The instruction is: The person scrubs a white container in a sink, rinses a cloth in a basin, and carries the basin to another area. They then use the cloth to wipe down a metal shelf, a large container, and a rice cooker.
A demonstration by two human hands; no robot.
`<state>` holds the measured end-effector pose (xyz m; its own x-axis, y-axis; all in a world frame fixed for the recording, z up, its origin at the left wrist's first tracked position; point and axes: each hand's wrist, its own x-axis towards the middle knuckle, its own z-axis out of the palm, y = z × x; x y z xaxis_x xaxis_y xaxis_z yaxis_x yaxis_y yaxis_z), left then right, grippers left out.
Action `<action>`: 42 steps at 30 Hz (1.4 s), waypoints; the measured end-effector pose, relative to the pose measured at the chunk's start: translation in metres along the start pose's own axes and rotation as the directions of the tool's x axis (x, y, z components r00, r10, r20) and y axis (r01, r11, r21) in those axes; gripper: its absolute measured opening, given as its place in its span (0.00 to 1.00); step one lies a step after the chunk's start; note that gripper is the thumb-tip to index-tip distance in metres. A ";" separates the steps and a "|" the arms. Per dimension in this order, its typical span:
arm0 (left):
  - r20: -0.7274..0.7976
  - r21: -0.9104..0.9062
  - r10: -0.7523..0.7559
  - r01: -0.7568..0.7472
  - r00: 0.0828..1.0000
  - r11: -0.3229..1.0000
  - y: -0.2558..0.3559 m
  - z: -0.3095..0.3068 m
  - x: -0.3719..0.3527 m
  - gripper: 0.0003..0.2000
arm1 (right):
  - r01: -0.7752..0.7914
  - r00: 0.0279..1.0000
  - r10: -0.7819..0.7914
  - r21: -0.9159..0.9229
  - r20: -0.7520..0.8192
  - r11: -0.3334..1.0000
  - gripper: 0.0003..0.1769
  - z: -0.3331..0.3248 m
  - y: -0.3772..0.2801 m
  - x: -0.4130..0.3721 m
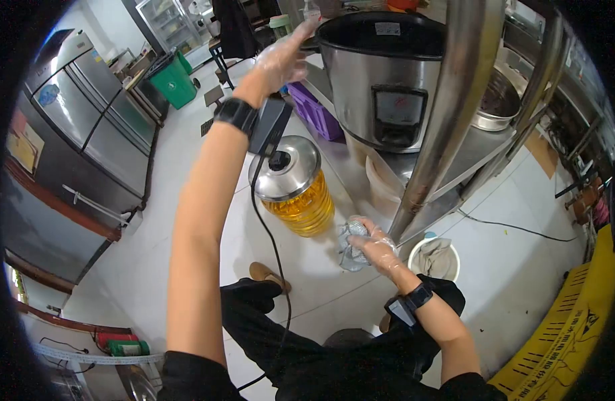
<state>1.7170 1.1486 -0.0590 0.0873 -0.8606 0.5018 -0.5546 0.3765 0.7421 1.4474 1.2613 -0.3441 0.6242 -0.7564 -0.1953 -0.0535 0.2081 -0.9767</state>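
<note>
My left hand (pixel 280 61), in a clear plastic glove, reaches up with fingers stretched out beside the left rim of a large steel rice cooker (pixel 349 83). Lower down, my right hand (pixel 377 248), also gloved, grips a crumpled grey cloth (pixel 351 257) near the shelf's steel post (pixel 448 100). The cooker has a black interior and a dark front panel, and it sits on a steel shelf (pixel 448 174). Between my arms, a clear container of yellow oil (pixel 300 212) with a domed metal lid (pixel 287 172) stands on the floor.
A white bucket (pixel 456 260) with a cloth inside is near my right knee. A purple crate (pixel 317 113) is beside the shelf. A steel pot (pixel 498 103) sits right of the post. Steel refrigerators (pixel 93 113) and a green bin (pixel 173 83) are to the left.
</note>
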 end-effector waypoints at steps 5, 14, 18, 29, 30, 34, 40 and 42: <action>0.112 0.112 -0.531 0.520 0.840 0.847 0.029 0.010 0.045 0.14 | 0.016 1.000 -0.016 -0.013 -0.024 1.000 0.27 -0.004 -0.002 -0.001; 0.317 0.291 -0.565 0.489 0.762 0.823 0.056 -0.010 0.028 0.11 | 0.284 0.959 -0.279 -0.178 0.052 0.942 0.32 -0.017 -0.046 -0.001; 0.305 0.205 -0.516 0.474 0.800 0.856 0.034 -0.017 0.019 0.08 | 0.393 0.919 -0.393 0.033 0.008 0.919 0.43 -0.015 -0.058 0.015; 0.204 -0.257 -0.611 0.644 0.765 0.721 0.058 -0.009 -0.037 0.04 | 0.169 0.979 -0.200 0.671 -0.032 0.722 0.18 -0.006 -0.086 0.029; 0.171 -0.269 -0.637 0.658 0.751 0.704 0.059 -0.008 -0.042 0.05 | 0.176 0.977 -0.212 0.684 -0.033 0.708 0.18 -0.006 -0.085 0.030; 0.061 -0.287 -0.654 0.641 0.754 0.712 0.058 -0.007 -0.068 0.06 | 0.203 0.967 -0.254 0.664 -0.019 0.719 0.19 -0.010 -0.083 0.030; -0.111 -0.367 -0.654 0.580 0.749 0.727 0.059 -0.017 -0.128 0.09 | 0.247 0.965 -0.261 0.378 -0.015 0.892 0.37 -0.002 -0.060 0.029; -0.152 -0.322 -0.654 0.589 0.741 0.742 0.062 -0.023 -0.150 0.09 | 0.285 0.959 -0.284 0.111 -0.022 0.952 0.39 0.002 -0.040 0.033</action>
<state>1.6887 1.3094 -0.0778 0.5535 -0.8316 -0.0462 -0.0936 -0.1172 0.9887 1.4721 1.2289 -0.3112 0.5968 -0.7976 0.0881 0.2135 0.0519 -0.9756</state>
